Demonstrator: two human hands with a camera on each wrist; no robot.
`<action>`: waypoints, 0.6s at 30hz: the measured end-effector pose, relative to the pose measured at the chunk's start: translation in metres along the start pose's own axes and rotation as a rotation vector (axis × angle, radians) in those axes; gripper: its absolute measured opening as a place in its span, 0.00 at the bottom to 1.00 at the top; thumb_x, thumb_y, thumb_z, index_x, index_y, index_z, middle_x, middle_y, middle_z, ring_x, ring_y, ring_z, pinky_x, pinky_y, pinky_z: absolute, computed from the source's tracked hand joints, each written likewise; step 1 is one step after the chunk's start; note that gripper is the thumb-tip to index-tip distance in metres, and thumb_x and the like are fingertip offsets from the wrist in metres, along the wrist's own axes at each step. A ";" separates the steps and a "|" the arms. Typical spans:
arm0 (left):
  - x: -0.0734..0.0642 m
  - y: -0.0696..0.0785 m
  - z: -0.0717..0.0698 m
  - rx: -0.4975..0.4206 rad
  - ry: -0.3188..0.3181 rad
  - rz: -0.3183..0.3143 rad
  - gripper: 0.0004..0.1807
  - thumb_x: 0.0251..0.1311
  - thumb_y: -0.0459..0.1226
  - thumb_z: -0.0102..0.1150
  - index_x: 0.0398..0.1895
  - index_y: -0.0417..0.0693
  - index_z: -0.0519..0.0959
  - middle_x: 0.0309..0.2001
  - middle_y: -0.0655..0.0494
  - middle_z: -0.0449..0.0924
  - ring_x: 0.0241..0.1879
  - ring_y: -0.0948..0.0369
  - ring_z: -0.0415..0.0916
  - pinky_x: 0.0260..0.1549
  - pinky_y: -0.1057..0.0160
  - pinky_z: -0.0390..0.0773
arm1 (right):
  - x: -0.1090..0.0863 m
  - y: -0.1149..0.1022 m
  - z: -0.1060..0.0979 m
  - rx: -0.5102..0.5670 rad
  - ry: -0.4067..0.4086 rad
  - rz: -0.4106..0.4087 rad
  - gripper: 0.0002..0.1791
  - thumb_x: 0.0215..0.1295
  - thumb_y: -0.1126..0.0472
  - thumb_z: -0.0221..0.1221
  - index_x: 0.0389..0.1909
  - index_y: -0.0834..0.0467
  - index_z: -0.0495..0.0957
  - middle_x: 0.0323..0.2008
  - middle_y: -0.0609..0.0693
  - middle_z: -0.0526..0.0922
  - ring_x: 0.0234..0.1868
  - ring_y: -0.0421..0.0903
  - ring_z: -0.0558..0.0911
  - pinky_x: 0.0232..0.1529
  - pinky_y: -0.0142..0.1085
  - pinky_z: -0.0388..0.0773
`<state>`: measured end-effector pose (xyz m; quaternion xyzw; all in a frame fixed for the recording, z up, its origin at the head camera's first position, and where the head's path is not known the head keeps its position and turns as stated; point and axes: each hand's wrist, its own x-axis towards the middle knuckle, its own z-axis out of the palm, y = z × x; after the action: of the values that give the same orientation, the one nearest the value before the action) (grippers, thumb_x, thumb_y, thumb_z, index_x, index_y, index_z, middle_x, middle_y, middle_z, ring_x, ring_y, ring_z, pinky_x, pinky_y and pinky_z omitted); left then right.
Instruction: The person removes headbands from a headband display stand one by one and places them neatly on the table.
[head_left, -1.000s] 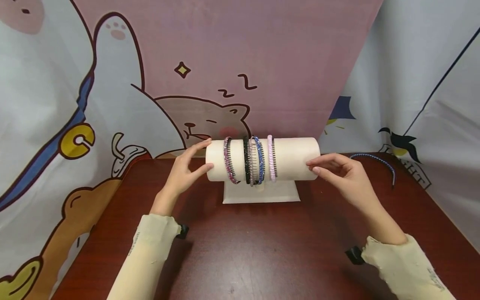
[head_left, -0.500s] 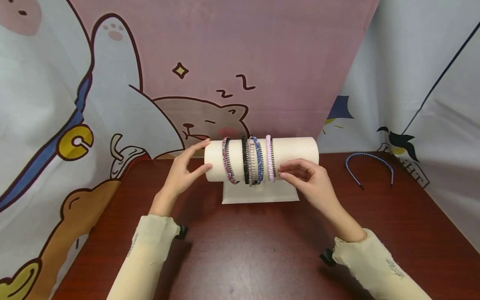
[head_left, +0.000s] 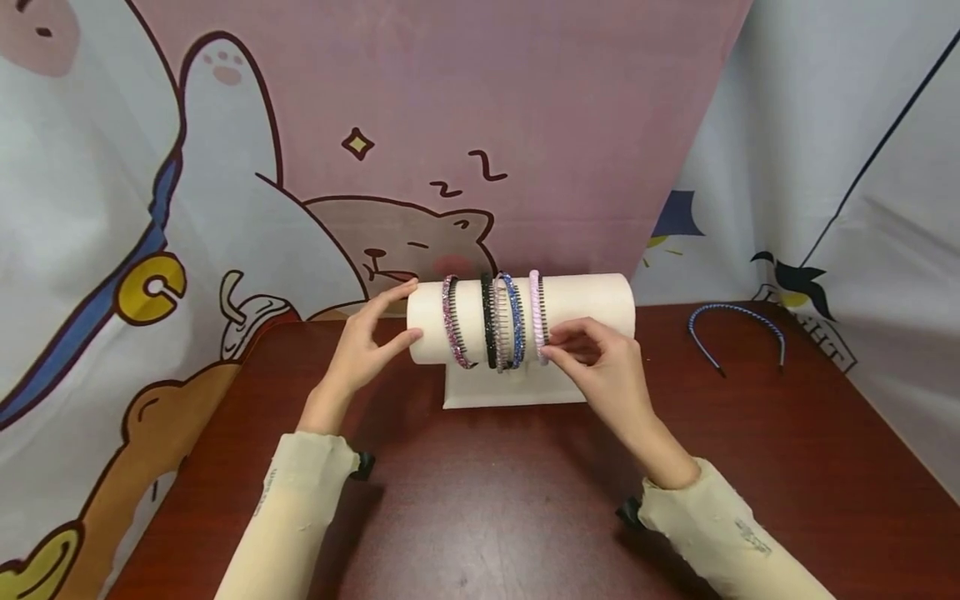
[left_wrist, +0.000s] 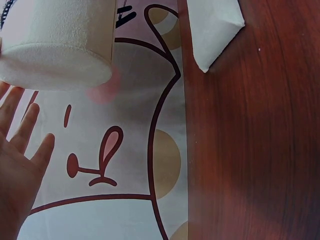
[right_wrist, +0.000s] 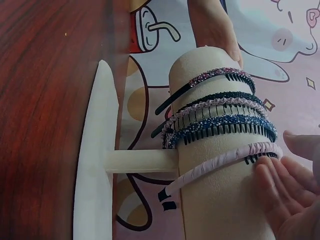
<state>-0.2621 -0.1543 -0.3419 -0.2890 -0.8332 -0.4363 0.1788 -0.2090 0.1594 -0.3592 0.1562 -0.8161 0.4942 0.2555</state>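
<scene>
left hand (head_left: 358, 348) at roll (head_left: 588, 297) edge; right hand (head_left: 611, 371) at pink headband (head_left: 536, 308)

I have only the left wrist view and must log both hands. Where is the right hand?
Observer: The right hand is at the lower front of the pink headband, as the head view shows.

Operator: How many headbands are on the roll?

Observer: Five, the pink one being the rightmost in the head view.

Operator: Any that aren't on the roll?

Observer: Yes, a blue headband lies apart on the table, to the right of the roll.
</scene>
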 end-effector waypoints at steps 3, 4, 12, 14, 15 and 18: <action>-0.001 -0.001 0.001 -0.006 -0.005 -0.003 0.32 0.60 0.30 0.66 0.68 0.42 0.71 0.70 0.42 0.70 0.72 0.47 0.65 0.72 0.41 0.59 | -0.004 0.003 -0.002 -0.035 -0.028 0.035 0.09 0.56 0.62 0.72 0.37 0.57 0.85 0.33 0.49 0.89 0.32 0.30 0.85 0.34 0.23 0.82; -0.001 -0.001 0.001 -0.008 -0.005 -0.002 0.32 0.60 0.29 0.66 0.68 0.42 0.71 0.70 0.41 0.70 0.72 0.47 0.65 0.72 0.40 0.59 | -0.006 0.005 -0.002 -0.055 -0.050 0.054 0.08 0.57 0.61 0.71 0.37 0.57 0.86 0.34 0.49 0.89 0.33 0.32 0.85 0.35 0.23 0.82; 0.000 -0.001 0.001 -0.006 -0.007 -0.003 0.32 0.59 0.29 0.66 0.68 0.42 0.71 0.71 0.44 0.70 0.72 0.48 0.65 0.72 0.41 0.60 | -0.026 0.016 -0.006 -0.102 -0.356 0.207 0.20 0.65 0.57 0.66 0.56 0.58 0.80 0.49 0.56 0.87 0.46 0.50 0.88 0.45 0.43 0.86; 0.000 -0.001 0.000 -0.004 -0.005 -0.002 0.32 0.59 0.29 0.66 0.68 0.42 0.71 0.70 0.44 0.70 0.72 0.48 0.65 0.72 0.41 0.60 | -0.028 0.020 -0.006 -0.072 -0.392 0.211 0.22 0.66 0.58 0.65 0.60 0.58 0.77 0.49 0.56 0.87 0.47 0.50 0.88 0.47 0.44 0.85; 0.000 -0.001 0.000 -0.003 -0.005 -0.002 0.32 0.59 0.29 0.66 0.68 0.42 0.71 0.70 0.44 0.70 0.72 0.48 0.65 0.72 0.41 0.60 | -0.029 0.021 -0.006 -0.056 -0.403 0.205 0.23 0.66 0.59 0.64 0.61 0.59 0.77 0.49 0.57 0.87 0.47 0.50 0.87 0.48 0.44 0.85; 0.000 -0.001 0.000 -0.005 -0.002 -0.001 0.32 0.59 0.29 0.66 0.68 0.42 0.71 0.70 0.44 0.70 0.72 0.48 0.65 0.72 0.42 0.60 | -0.030 0.025 -0.004 -0.014 -0.401 0.185 0.22 0.67 0.61 0.64 0.61 0.58 0.76 0.46 0.55 0.88 0.46 0.49 0.87 0.48 0.40 0.84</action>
<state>-0.2627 -0.1545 -0.3425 -0.2895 -0.8324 -0.4382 0.1770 -0.1958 0.1751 -0.3931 0.1742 -0.8649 0.4688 0.0425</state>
